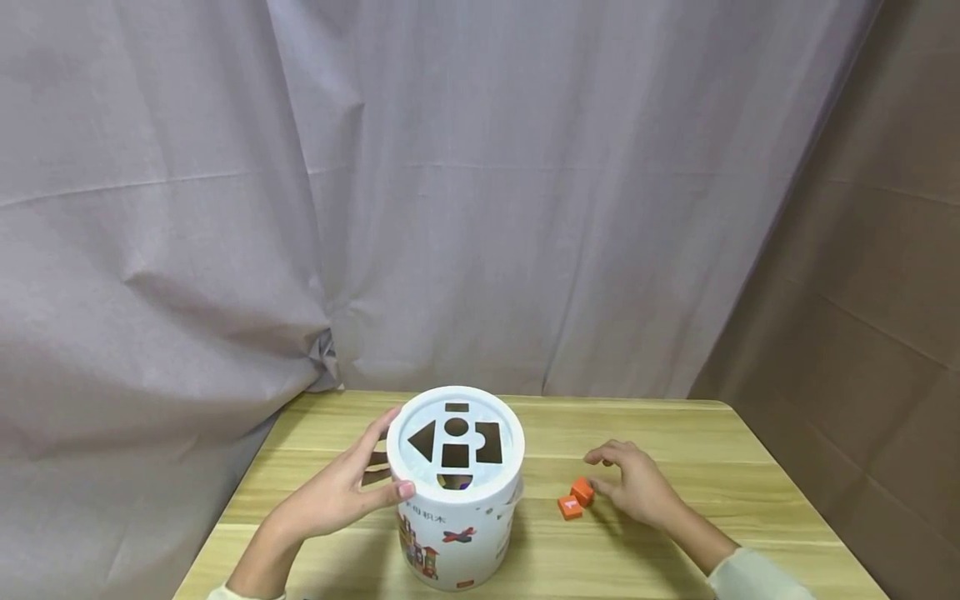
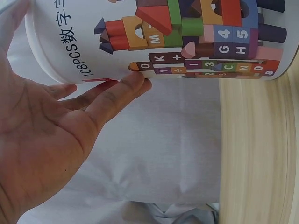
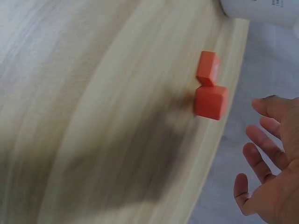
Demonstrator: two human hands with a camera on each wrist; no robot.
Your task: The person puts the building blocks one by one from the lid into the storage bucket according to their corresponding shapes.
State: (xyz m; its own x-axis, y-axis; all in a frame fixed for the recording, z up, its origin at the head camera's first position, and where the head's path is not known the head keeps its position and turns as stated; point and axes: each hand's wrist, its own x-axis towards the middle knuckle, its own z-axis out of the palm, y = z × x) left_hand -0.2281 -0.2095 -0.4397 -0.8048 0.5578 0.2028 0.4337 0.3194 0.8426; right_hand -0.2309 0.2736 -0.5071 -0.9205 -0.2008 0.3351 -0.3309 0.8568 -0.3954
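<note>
A white cylindrical block bucket [image 1: 456, 533] stands on the table, its lid [image 1: 429, 479] cut with holes of several shapes. My left hand [image 1: 348, 487] grips its left side near the rim, thumb at the front and fingers along the far side. The left wrist view shows fingers [image 2: 114, 95] against the bucket's printed wall [image 2: 187, 46]. To the right of the bucket lie two orange blocks, one a cube [image 3: 211, 101], the other a flatter block [image 1: 570, 507] with a pale mark. Just right of them hovers my right hand [image 1: 637, 483], holding nothing, its fingers loosely bent and apart.
The light wooden table [image 1: 645, 575] runs back to a grey curtain [image 1: 480, 208]. Another curtain [image 1: 862, 333] hangs along the right side. Through a lid hole, something coloured [image 1: 455, 482] shows inside the bucket.
</note>
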